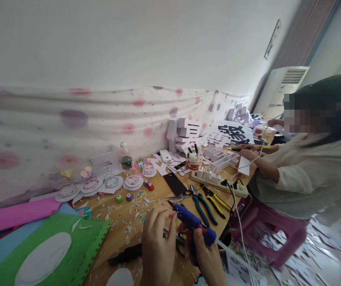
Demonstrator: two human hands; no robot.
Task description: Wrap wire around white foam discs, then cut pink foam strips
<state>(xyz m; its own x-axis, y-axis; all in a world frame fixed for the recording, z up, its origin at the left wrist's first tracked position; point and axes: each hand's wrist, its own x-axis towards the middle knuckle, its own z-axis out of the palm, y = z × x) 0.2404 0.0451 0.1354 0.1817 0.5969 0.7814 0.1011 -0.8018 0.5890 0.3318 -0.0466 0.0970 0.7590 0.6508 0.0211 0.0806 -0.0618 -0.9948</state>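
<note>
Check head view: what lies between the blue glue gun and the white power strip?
In the head view, two pairs of pliers lie between the blue glue gun and the power strip: one with blue handles, one with yellow handles. The right hand holds the gun.

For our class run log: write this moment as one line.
right hand: grips blue glue gun | left hand: fingertips at its nozzle | pliers beside | co-worker seated right
</note>
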